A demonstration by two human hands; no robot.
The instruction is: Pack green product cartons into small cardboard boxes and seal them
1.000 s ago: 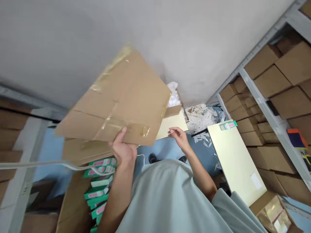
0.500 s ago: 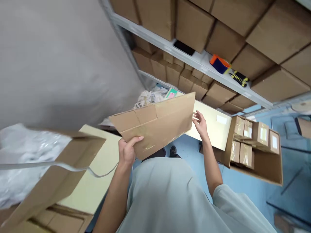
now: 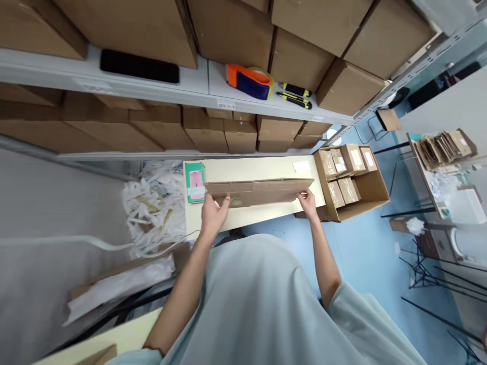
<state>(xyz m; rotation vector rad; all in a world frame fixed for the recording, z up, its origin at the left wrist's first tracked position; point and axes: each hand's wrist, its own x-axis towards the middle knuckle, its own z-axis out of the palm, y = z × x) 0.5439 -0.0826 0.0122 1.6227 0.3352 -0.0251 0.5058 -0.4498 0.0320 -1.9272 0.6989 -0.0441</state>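
A flattened cardboard box [image 3: 262, 193] is held level between my two hands above the cream tabletop [image 3: 243, 167]. My left hand [image 3: 215, 215] grips its left end, with the thumb on the near face. At the other end, the fingers of my right hand [image 3: 307, 202] pinch the edge. Strips of clear tape shine near the left end of the cardboard. Just left of it on the table lies a green and pink packet [image 3: 195, 182]. A white label [image 3: 302, 166] lies near the back right of the table.
An open carton [image 3: 365, 205] holding several small taped boxes stands at the table's right end. Shelving [image 3: 152, 88] with many boxes runs behind, carrying a phone [image 3: 139, 66], tape dispenser [image 3: 249, 82] and box cutters [image 3: 294, 96]. Shredded paper [image 3: 155, 208] is heaped left of the table.
My view has swung right to face the table and shelves. The cardboard has come over the tabletop and turned more edge-on. My right hand, apart from it before, now grips its right end.
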